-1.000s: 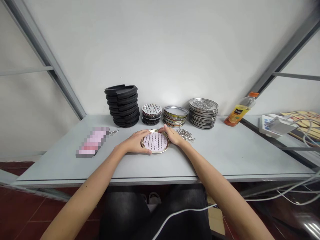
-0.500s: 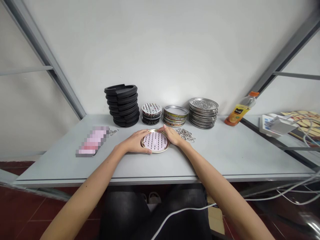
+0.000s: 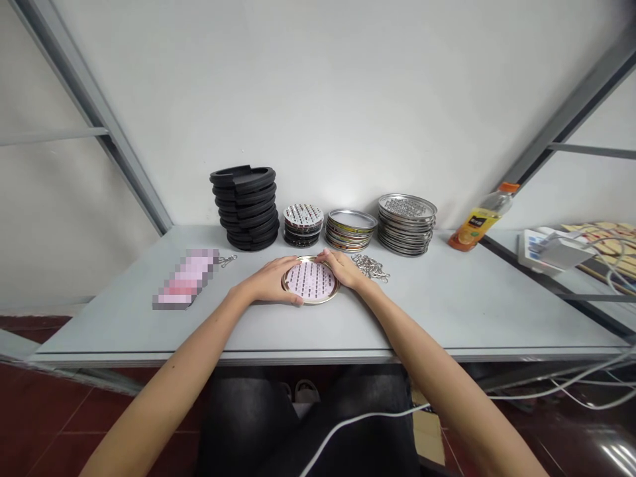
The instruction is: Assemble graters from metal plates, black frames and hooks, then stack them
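Observation:
A shallow round metal dish with a gold rim lies on the table in front of me, its pinkish inside covered with rows of small dark marks or pieces. My left hand is curved around its left side, thumb at the near edge and fingers at the far edge. At the far right edge, my right hand grips the rim with thumb and fingers. Just beyond my right hand lies a loose pile of metal clips, partly hidden by it. Some of the right fingers are out of sight.
Along the wall stand stacks of black rings, perforated discs, shallow lids and silver dishes. A juice bottle leans at the right. A blurred-out pink object lies left. White cables hang at the right.
Both hands keep their hold on the dish, which stays in place on the table. Only the camera view has shifted slightly.

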Motion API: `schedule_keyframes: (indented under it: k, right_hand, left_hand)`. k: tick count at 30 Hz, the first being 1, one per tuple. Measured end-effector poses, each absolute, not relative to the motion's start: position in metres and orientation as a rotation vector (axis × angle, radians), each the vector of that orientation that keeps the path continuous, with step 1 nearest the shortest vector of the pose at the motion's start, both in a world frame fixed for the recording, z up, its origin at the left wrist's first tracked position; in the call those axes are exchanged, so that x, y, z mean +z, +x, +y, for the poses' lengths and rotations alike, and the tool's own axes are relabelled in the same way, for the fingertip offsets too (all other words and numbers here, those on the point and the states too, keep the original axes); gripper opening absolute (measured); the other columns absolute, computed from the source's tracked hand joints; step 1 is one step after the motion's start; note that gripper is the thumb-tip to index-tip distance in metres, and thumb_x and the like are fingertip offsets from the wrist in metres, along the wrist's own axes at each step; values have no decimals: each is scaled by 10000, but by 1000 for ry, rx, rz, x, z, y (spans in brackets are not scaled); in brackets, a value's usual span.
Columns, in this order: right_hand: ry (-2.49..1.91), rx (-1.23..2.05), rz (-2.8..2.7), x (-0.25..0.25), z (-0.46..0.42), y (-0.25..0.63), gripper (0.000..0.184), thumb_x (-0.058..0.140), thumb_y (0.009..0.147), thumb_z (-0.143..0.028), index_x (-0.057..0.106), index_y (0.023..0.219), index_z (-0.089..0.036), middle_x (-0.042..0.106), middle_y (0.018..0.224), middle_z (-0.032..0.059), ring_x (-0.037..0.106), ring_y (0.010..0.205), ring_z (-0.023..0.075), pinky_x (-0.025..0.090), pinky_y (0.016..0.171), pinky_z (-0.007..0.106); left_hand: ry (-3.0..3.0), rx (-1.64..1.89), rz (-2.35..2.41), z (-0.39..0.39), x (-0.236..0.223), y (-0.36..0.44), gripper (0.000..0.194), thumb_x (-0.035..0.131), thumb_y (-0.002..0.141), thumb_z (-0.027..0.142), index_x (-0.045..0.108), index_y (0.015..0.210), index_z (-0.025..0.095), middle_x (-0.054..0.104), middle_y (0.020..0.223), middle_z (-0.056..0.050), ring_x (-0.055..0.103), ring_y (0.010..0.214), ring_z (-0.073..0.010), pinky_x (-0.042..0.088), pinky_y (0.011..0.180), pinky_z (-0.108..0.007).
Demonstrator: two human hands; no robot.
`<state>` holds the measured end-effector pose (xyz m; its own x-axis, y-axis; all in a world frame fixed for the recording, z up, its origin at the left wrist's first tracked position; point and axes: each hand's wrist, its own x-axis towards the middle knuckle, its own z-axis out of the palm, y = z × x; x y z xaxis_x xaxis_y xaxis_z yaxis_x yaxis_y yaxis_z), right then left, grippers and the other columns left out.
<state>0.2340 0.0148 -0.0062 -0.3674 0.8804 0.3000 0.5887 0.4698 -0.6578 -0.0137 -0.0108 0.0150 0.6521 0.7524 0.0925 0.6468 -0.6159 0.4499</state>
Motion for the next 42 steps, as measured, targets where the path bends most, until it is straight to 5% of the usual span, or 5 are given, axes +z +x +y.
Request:
schedule_keyframes:
  k: [18,26,42]
  right_hand:
    - [-1309,622,-2073,-6,15,230,633,243,965,-549,751,958,-172,716,1049,92,652,942,231,446,889,324]
    - [-1324,596,-2073,-6,13,229,591,265,971,-512,747,953,-169,722,980,84,644,866,208,445,811,291]
    - [-1218,486,-2140,-5,12,230,540,275,988,-420,742,961,-151,719,1014,97,640,871,198,434,800,274]
  left_hand:
    - [2489,333,1120,-11,14,-15,1096,724,584,684,297,1472,204,283,1533,-132,255,1403,-343,228,1149,-457]
    - [2467,458,1055,-16,24,-9,1091,798,537,600,318,1444,228,416,1447,-112,392,1316,-344,332,1088,-457]
    - [2445,458,1073,-16,24,-9,1079,814,527,569,333,1436,242,422,1436,-105,393,1312,-347,332,1089,-464]
